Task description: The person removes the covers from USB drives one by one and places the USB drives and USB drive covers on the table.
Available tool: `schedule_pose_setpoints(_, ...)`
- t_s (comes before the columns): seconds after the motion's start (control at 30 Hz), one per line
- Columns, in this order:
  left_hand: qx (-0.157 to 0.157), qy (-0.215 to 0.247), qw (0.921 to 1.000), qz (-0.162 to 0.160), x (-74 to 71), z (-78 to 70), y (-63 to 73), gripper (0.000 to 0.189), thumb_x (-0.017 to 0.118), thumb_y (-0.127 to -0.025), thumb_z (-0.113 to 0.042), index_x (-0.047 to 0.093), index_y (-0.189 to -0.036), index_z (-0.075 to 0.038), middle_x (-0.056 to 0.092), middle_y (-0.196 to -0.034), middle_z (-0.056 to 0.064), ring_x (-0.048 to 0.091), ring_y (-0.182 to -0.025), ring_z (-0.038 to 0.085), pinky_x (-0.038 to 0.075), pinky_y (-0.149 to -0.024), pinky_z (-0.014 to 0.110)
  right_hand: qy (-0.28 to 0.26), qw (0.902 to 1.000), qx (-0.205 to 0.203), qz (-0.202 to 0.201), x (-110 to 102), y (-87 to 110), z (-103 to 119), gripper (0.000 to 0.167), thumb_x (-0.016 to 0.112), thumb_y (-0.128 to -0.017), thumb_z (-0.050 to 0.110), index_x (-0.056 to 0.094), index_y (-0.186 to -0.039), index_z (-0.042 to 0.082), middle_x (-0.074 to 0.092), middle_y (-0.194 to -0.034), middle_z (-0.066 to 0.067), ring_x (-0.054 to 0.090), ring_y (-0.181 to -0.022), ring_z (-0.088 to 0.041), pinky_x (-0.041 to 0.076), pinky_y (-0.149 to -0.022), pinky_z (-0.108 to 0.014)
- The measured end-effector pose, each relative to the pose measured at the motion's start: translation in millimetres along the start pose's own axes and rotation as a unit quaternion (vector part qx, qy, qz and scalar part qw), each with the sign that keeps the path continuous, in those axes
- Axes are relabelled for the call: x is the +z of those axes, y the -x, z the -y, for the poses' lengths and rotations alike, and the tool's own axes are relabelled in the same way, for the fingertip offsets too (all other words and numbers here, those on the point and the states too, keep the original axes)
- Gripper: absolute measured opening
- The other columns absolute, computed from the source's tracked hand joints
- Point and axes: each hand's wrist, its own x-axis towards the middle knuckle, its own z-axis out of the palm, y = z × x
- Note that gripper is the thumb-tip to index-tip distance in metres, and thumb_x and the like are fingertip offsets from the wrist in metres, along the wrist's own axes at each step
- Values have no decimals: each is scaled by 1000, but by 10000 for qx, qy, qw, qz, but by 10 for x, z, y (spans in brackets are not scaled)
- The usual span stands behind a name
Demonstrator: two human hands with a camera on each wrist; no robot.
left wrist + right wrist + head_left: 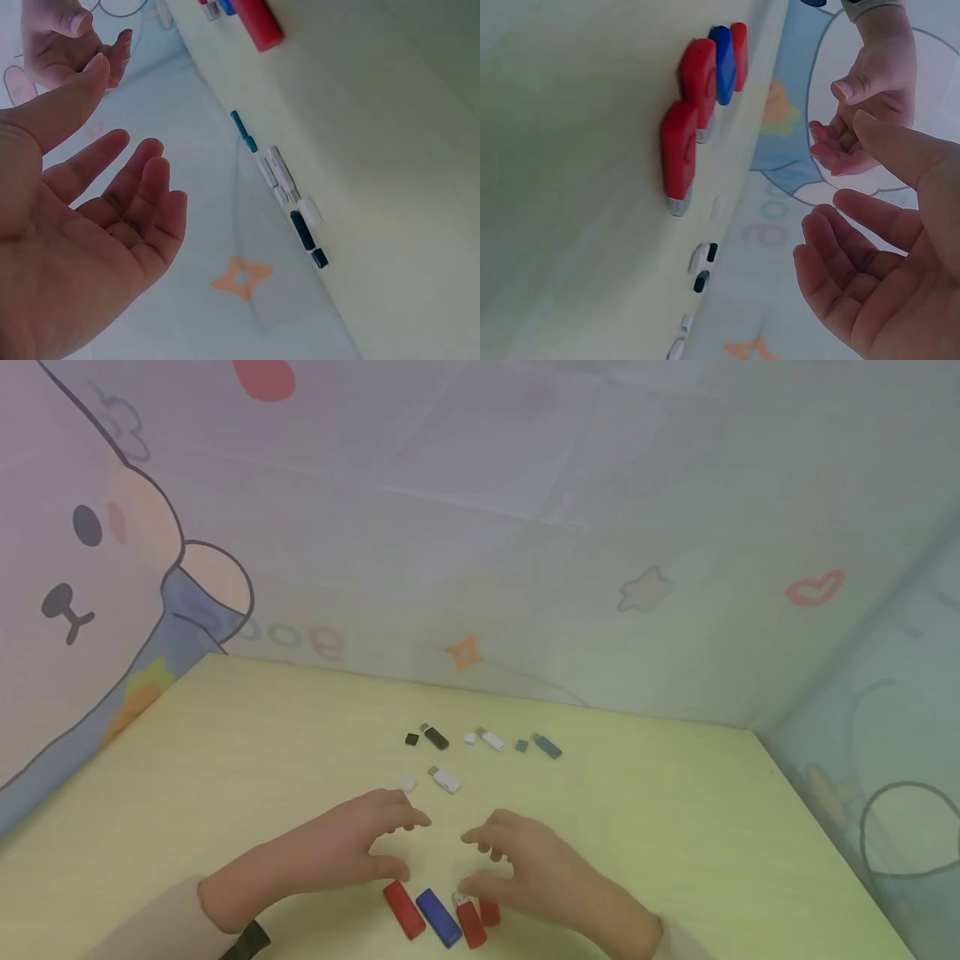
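Observation:
My left hand (337,843) hovers over the table with fingers loosely bent and nothing held. My right hand (540,868) faces it, likewise holding nothing. Near the table's front, between the wrists, lie a red USB stick (404,912) and a blue USB stick (438,918). Beside them is a second red USB stick (470,923) with its metal plug bare. A third red USB stick (489,913) is partly hidden under the right hand; its metal plug shows in the right wrist view (679,154). Beyond the left fingertips lie an uncapped white USB stick (446,780) and its white cap (407,784).
Farther back, a row holds a black USB stick (436,737) with black cap (412,739), a white USB stick (492,740) with white cap (469,738), and a teal USB stick (548,747) with teal cap (521,746). A printed cloth (487,568) hangs behind the table.

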Motion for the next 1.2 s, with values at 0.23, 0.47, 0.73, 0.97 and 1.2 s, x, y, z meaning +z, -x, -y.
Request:
schedule_pose_setpoints(0.23,-16,-95,9997,237,104,19,0,41,75,-82,-23,64,-120,-10,58,-111,-4,55,-101,18,48,-87,35,-34,9996,128,256,84,29,-18,43,71,-86,41,67,-117,12,60,-97,7,57,-87,-7,49,-74,-22)
schedule_pose_setpoints(0.47,42,-86,9987,495,154,40,-18,40,77,-81,-26,66,-117,-10,57,-101,-8,52,-91,9,47,-80,27,92,9985,182,513,174,30,5,42,71,-86,41,67,-118,14,56,-90,12,54,-81,-2,48,-74,-19)
schedule_pose_setpoints(0.73,17,-59,9977,671,180,60,-8,35,78,-80,-19,67,-113,-10,57,-101,-9,51,-91,7,48,-80,25,-22,9979,68,638,264,20,64,46,71,-85,44,66,-120,16,53,-88,14,51,-74,0,45,-70,-15)
schedule_pose_setpoints(0.97,-9,-149,9972,731,227,115,-19,30,76,-79,-12,69,-108,-11,55,-97,-11,49,-88,6,47,-80,25,310,9963,-690,407,368,-43,62,39,69,-87,42,69,-114,14,55,-88,12,48,-70,3,43,-67,-10)
schedule_pose_setpoints(1.2,60,-183,9969,768,251,175,-32,32,79,-74,-10,69,-105,-11,55,-94,-11,48,-85,5,46,-78,25,629,9937,-760,529,431,-136,111,42,69,-85,47,70,-113,15,54,-87,13,45,-69,3,40,-63,-10)
